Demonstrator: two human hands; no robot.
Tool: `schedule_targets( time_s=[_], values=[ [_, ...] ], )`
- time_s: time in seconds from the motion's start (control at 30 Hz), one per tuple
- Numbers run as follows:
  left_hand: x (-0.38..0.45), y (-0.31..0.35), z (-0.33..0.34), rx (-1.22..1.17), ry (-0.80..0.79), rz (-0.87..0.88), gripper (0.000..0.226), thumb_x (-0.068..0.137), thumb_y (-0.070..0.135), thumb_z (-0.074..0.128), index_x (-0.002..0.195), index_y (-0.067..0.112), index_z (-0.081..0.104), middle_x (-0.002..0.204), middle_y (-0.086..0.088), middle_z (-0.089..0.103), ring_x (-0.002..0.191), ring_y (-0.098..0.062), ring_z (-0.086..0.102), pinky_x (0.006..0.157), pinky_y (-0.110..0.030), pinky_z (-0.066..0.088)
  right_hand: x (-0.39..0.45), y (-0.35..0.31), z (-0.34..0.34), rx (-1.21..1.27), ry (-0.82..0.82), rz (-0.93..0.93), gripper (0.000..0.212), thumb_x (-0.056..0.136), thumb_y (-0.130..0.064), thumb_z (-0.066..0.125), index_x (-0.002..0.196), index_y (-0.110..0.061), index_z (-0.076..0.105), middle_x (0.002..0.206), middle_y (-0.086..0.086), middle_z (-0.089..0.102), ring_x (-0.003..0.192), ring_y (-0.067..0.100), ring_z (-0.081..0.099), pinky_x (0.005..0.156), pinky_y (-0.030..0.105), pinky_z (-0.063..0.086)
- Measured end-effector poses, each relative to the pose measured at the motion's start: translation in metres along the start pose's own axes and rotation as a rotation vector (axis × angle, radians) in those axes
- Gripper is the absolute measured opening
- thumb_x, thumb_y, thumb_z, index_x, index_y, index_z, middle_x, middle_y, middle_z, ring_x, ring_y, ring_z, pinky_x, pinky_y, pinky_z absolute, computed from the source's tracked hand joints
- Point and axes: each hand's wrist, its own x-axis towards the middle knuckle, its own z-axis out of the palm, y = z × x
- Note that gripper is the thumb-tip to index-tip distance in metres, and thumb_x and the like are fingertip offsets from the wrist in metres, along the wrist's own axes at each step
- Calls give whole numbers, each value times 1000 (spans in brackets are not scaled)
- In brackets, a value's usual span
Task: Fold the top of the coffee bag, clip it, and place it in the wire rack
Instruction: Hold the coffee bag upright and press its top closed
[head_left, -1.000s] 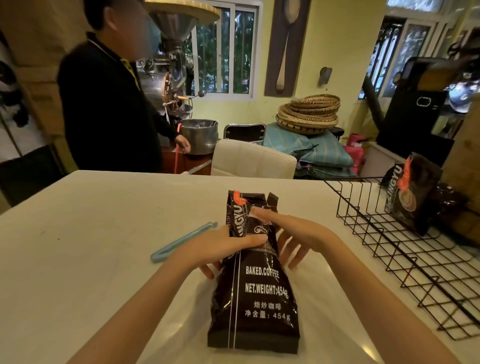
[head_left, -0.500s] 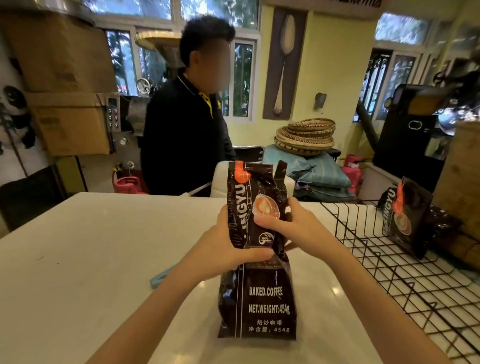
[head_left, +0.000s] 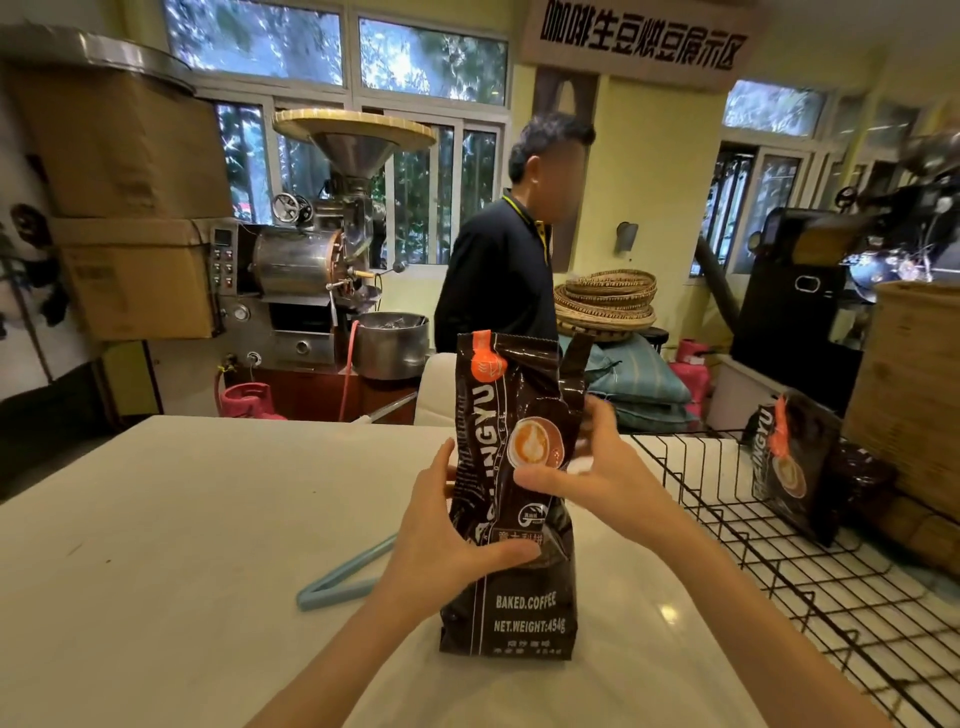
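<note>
A dark brown coffee bag (head_left: 524, 597) with white lettering stands upright on the white table (head_left: 182, 519). Its top is unfolded and stands tall. My left hand (head_left: 441, 525) grips the bag's left side at mid-height, thumb across the front. My right hand (head_left: 597, 467) holds the right side a little higher, thumb on the front. A light blue clip (head_left: 337, 582) lies open on the table, just left of my left wrist. The black wire rack (head_left: 753, 525) stands to the right of the bag.
A second coffee bag (head_left: 795, 467) leans in the rack's far right end. A person in a black shirt (head_left: 498, 280) stands behind the table, near a coffee roaster (head_left: 311, 260). A white chair back (head_left: 434, 389) sits at the table's far edge.
The bag went from lying flat to standing upright on its base. Both hands moved up its sides with it. The person behind moved rightwards in the view.
</note>
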Motion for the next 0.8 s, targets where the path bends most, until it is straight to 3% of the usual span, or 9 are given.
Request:
schedule_targets(
  time_s=[0.1,0.2,0.3,0.37,0.43,0.57,0.63,0.73,0.8],
  values=[
    [1,2,3,11,-24,14,118,39,56,80,136,40,15,120,18,37,111,-1,43,95,-28,43,4,-19,-9,-7,262,-125,120,45,-67,71,140,-35,6,145,2,32,128,12,32,105,35,32],
    [3,8,4,16,-47,33,101,47,48,83,126,46,20,109,24,35,100,4,44,92,-25,40,16,-52,-16,-374,427,-471,90,64,-55,71,136,-21,30,140,3,38,129,15,29,105,29,24],
    [7,15,3,34,-62,29,100,49,44,83,130,37,25,110,18,36,100,1,42,92,-25,39,36,-82,-12,-770,153,-718,49,76,-39,65,119,-18,54,127,5,55,124,24,42,107,42,31],
    [10,20,4,71,-79,48,102,48,44,83,132,33,25,114,14,36,105,-4,41,94,-26,39,48,-97,-3,-987,-144,-712,32,84,-29,59,115,-20,59,122,1,60,117,21,48,102,40,36],
    [12,24,6,102,-99,65,103,48,45,83,132,33,24,114,13,35,106,-4,40,93,-26,38,58,-108,4,-1225,-290,-614,27,89,-23,51,114,-21,60,116,-1,61,109,20,52,96,36,37],
    [13,18,10,67,-124,69,97,51,55,76,132,37,25,111,18,37,102,0,42,90,-25,38,69,-116,11,-1376,-303,-464,18,85,-8,50,98,-8,62,75,2,54,71,20,53,62,30,42],
    [13,7,12,-89,-91,16,77,65,59,62,132,34,32,118,17,46,106,-1,48,92,-26,42,71,-118,11,-1372,-329,-425,13,81,-5,54,91,-8,62,66,0,48,64,19,50,51,27,39],
    [14,-11,15,-375,3,-84,27,91,32,44,111,23,59,105,6,68,96,-3,63,75,-11,48,73,-121,11,-1377,-378,-393,12,77,-7,64,89,-8,66,76,3,58,66,19,53,54,28,42],
    [12,-17,16,-441,8,-128,22,91,22,45,98,24,66,90,7,73,83,-3,67,65,-10,48,75,-122,10,-1390,-395,-377,14,74,-11,69,88,-8,67,72,2,57,65,19,53,55,29,43]
  ],
)
